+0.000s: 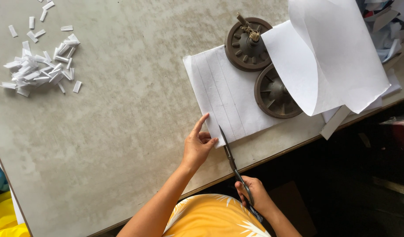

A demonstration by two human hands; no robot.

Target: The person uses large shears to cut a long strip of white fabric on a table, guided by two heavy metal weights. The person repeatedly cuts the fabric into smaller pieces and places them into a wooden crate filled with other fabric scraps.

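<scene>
A stack of white ruled paper [228,94] lies on the grey table [123,131], weighted by two dark round wheels [246,46] [274,94]. My left hand [197,145] pinches the stack's near corner, index finger stretched along its edge. My right hand [252,193], at the table's front edge, grips dark scissors [230,156] whose blade tips meet the stack's near edge just right of my left hand. A large loose white sheet [338,52] curls up over the right part of the stack.
A heap of small white paper strips [39,70] lies at the table's far left. More crumpled paper [386,26] sits at the far right corner. A yellow garment [210,217] is below, with yellow and blue fabric [2,210] at the left.
</scene>
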